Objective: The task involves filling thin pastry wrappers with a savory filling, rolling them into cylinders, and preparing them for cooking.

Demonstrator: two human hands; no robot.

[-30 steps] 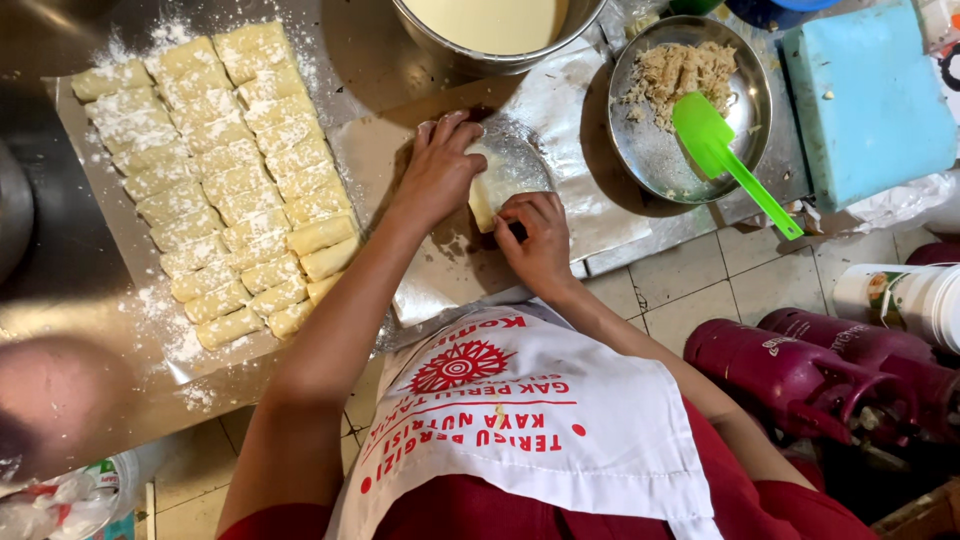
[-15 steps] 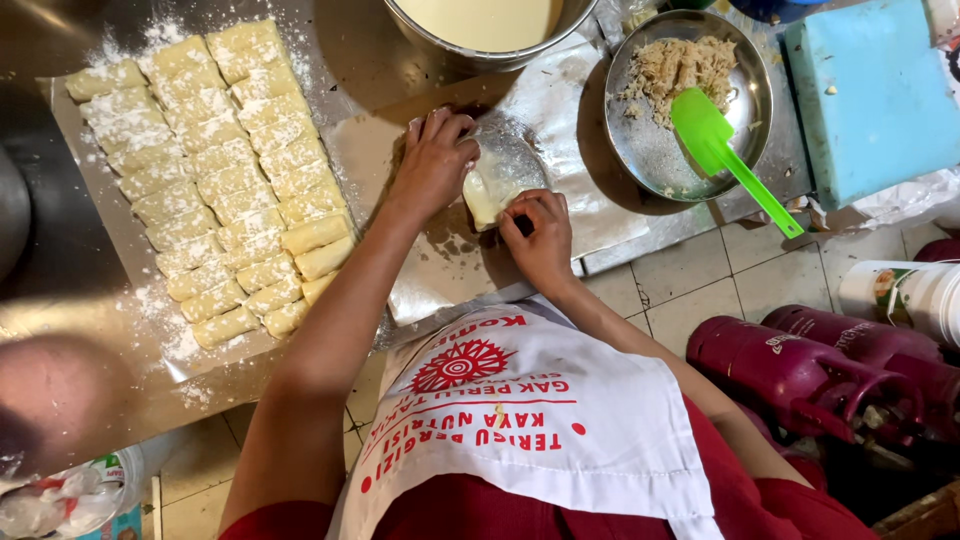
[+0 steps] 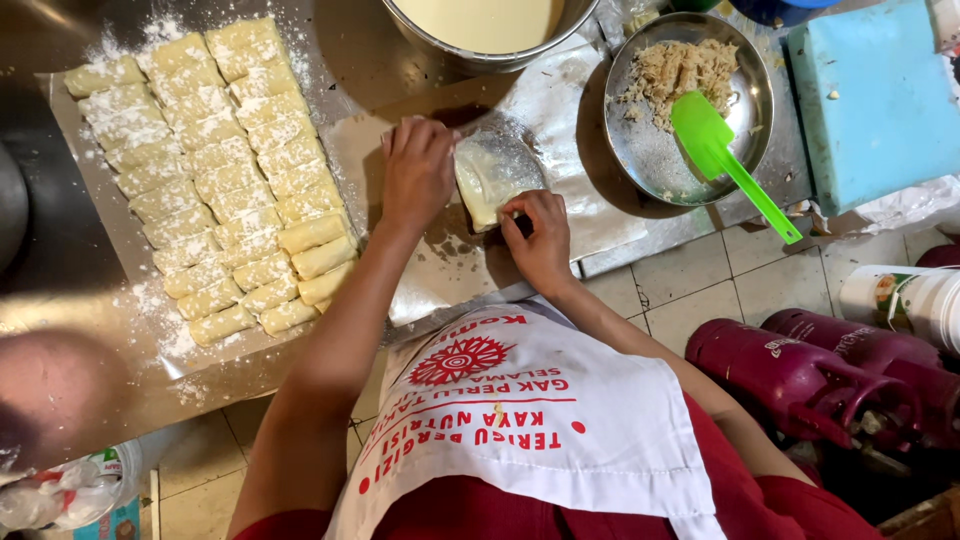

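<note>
A thin pale wrapper (image 3: pixel 492 172), partly folded into a small parcel, lies on a foil-covered board (image 3: pixel 560 95) in the middle of the head view. My left hand (image 3: pixel 415 170) presses down on the parcel's left side with the fingers curled over the fold. My right hand (image 3: pixel 540 235) pinches the lower edge of the wrapper between its fingertips. Both hands touch the wrapper, and what is inside the fold is hidden.
Several floured rolls (image 3: pixel 225 170) lie in rows on a sheet at the left. A large pot of pale batter (image 3: pixel 485 25) stands at the top. A metal bowl of shredded filling (image 3: pixel 680 70) holds a green spatula (image 3: pixel 730 160). A blue block (image 3: pixel 880 100) and red gas cylinders (image 3: pixel 800 370) are at the right.
The wrapper has been folded tighter into a narrower parcel. My left hand has shifted a little left over the fold, and my right hand has moved in to the lower edge.
</note>
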